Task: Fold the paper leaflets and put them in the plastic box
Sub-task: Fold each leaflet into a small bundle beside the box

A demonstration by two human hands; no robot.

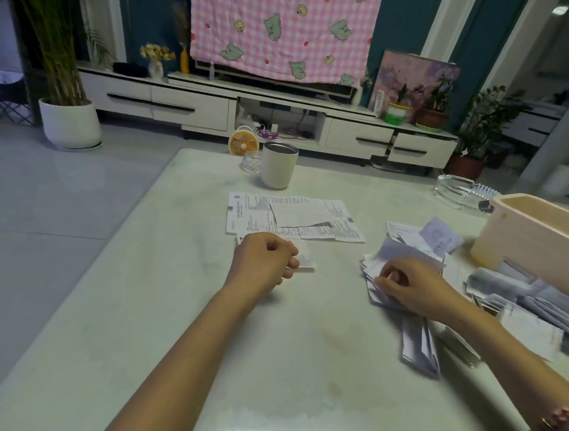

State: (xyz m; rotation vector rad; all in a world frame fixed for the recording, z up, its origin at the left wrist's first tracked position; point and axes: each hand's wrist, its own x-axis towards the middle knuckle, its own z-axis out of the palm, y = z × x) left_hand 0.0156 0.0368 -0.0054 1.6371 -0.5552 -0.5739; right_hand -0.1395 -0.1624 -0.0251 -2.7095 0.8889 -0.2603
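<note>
Now, well apart, left hand (263, 262) pinches a small leaflet (307, 260), right hand (415, 288) grips piled leaflets (399, 249) beside the plastic box (539, 231).

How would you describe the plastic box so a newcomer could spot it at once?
Start at the pale table. At its right edge, beyond the right hand, stands the plastic box. It is the only pinkish open tub, beside loose white leaflets.
</note>
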